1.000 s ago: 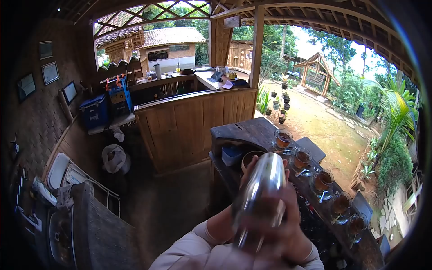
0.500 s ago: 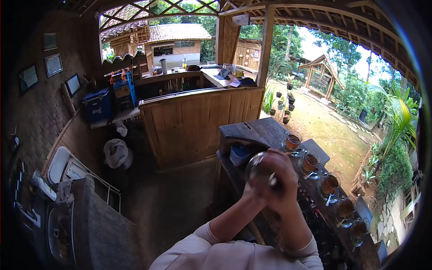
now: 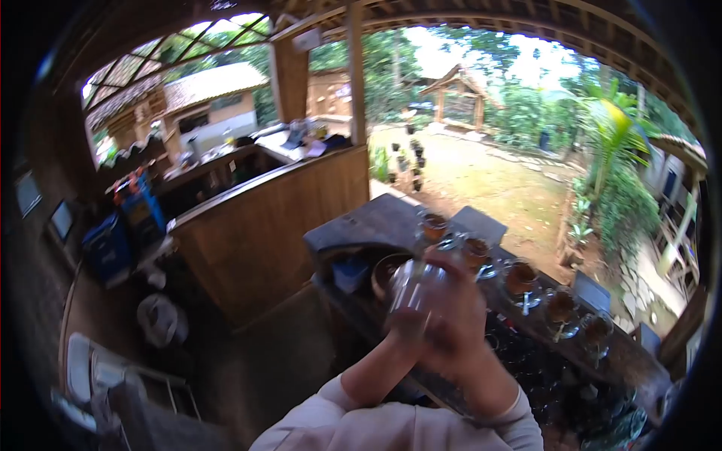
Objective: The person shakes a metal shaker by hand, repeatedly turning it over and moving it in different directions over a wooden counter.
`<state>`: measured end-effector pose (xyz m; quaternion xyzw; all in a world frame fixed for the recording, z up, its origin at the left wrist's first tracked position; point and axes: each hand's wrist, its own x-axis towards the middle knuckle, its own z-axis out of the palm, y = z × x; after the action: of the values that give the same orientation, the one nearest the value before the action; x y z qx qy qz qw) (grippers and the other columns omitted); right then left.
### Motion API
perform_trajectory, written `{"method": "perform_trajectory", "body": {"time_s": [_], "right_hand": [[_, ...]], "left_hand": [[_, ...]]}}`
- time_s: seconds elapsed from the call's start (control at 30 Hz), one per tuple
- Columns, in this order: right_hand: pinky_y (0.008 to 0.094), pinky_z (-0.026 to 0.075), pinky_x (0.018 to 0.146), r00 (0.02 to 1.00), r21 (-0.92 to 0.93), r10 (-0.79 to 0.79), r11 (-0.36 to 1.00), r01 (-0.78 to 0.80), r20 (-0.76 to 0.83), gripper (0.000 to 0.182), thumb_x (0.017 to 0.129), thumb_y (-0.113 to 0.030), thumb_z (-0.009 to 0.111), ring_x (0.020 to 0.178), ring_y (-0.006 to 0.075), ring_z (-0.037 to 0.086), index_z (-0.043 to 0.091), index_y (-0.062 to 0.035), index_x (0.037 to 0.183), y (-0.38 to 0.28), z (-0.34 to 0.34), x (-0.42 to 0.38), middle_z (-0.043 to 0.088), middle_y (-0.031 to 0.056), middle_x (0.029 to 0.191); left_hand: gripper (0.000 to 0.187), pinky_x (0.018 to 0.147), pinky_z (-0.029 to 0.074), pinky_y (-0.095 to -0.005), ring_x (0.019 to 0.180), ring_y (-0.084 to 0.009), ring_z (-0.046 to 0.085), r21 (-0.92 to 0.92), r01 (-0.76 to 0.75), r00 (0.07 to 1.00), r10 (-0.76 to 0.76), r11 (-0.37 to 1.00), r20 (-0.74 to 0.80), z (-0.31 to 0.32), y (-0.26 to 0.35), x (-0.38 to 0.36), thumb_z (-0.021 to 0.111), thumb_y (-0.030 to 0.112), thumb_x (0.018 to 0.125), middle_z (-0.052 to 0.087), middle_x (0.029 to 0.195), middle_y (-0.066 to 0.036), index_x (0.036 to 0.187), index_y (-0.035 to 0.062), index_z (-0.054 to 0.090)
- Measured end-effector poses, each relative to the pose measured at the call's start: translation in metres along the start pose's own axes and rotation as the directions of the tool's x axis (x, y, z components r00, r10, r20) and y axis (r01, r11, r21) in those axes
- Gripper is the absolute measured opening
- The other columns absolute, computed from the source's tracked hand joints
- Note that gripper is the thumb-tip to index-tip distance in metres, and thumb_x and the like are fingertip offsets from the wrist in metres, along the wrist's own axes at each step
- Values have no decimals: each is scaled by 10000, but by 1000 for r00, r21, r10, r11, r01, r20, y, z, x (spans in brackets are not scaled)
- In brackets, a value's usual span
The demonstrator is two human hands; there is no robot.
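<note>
A clear glass jar [image 3: 415,288] is tilted in front of me above the dark wooden counter, blurred by motion. Around its lower left side is my left hand [image 3: 410,334]. My right hand [image 3: 462,319] is wrapped over its right side, close against the left. Most of the fingers are smeared, and I cannot make out what the jar contains. Beyond my hands, a row of glass cups [image 3: 520,278] with brown drink stands on glass saucers along the counter. A spoon [image 3: 526,302] rests by one of them.
The dark counter [image 3: 368,224] has a shelf below holding a blue container [image 3: 350,273] and a round bowl [image 3: 385,276]. Many glasses [image 3: 556,376] sit lower right. A wooden bar [image 3: 278,218] is ahead, a blue cooler box [image 3: 109,248] at left, a white sack [image 3: 162,319] on the floor.
My view has swung to the right, so the bar and cups sit further left. The jar stays in both hands and its tilt differs. More glasses show at lower right.
</note>
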<state>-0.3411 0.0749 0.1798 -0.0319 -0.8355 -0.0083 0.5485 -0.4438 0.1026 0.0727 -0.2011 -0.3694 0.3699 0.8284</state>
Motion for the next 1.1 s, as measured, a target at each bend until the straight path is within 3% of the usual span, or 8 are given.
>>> {"method": "perform_trajectory", "body": {"time_s": [0.03,0.07,0.27,0.33,0.53,0.73,0.93,1.1], "right_hand": [[461,412,889,984,-150,-172,973,177,47,382,593,-327,710,1029,310,554,678,-197,952,-23,-10,-7,609,47,1037],[450,409,892,984,30,-176,984,177,-25,386,613,-343,698,1007,273,557,683,-217,978,-44,-19,3,602,76,1030],[446,428,862,981,-218,158,967,-131,110,297,702,-302,645,1062,266,517,676,-172,968,19,-38,-28,567,84,1072],[461,424,860,890,-92,394,902,-422,-228,305,687,-284,664,1041,311,519,669,-182,974,35,-48,-25,581,56,1043],[496,423,842,988,-286,-157,946,155,17,259,684,-291,694,991,312,573,666,-213,930,-33,-102,-37,611,23,1038],[490,482,777,892,-343,253,856,-387,-376,270,599,-181,752,958,386,567,649,-137,844,18,-168,-76,618,88,1016],[476,446,837,980,-471,-175,859,199,95,192,703,-296,665,978,312,584,659,-235,885,-76,-215,-88,600,-29,1046],[468,461,824,920,-509,164,792,-338,-356,435,672,-192,711,994,357,564,559,-90,1066,-27,-284,-126,593,144,1039]], "left_hand": [[716,996,381,-470,1169,-324,453,-84,14,988,-27,996,-155,5,4,9,548,511,848,427,1314,-154,1319,4,364],[744,1012,361,-478,1195,-336,428,486,149,984,-178,861,13,22,-26,27,597,509,816,427,1312,-153,1319,11,368],[712,985,385,-507,1178,-335,440,271,231,971,-202,935,-130,-13,-34,54,619,494,802,450,1297,-156,1296,28,407],[718,984,389,-502,1177,-330,443,240,269,954,-223,933,-200,-31,-38,58,615,504,801,457,1292,-158,1300,34,403],[774,970,413,-476,1179,-315,447,525,547,796,-599,652,-85,-53,-60,100,586,558,796,451,1299,-153,1338,55,357],[355,903,464,-389,1060,-206,544,693,191,964,0,695,-266,-151,-77,139,405,325,947,557,1144,-90,1171,66,500],[616,953,437,-441,1142,-325,486,394,610,792,-549,688,-267,-140,-160,154,466,501,888,528,1213,-132,1269,18,434],[518,977,418,-406,1113,-264,525,426,429,878,-256,797,-405,-243,-158,184,366,439,923,526,1214,-152,1240,38,449]]}}
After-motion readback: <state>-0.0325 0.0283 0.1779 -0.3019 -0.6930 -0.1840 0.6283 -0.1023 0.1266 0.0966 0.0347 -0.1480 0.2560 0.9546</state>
